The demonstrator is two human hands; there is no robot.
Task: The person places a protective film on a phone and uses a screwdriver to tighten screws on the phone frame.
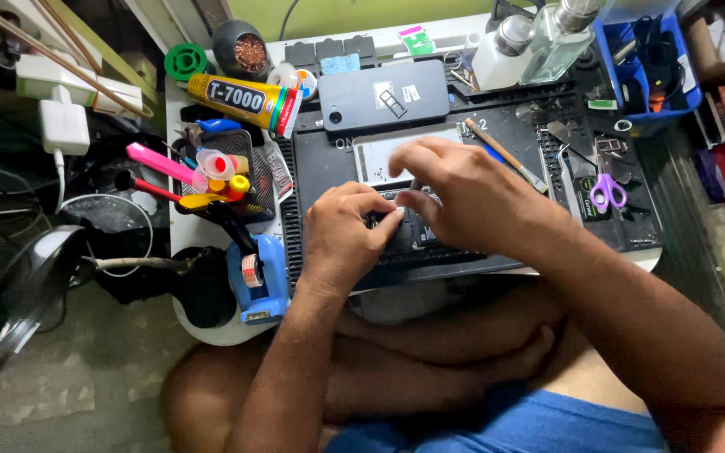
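Pressing down together, both hands work over the opened phone [413, 235] lying on the dark mat [320, 164] at mid-table. Left hand [341, 231] curls nearly closed, fingertips pinched on the phone's upper edge; right hand [463, 197] arches over it, fingers bent and touching the same spot. Behind them lies a grey back cover [383, 96]; to its left, a yellow glue tube [245, 101] with a striped end.

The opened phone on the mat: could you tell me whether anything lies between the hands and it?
Nothing visible does: the left hand and right hand both rest directly on the opened phone, fingertips meeting over it.
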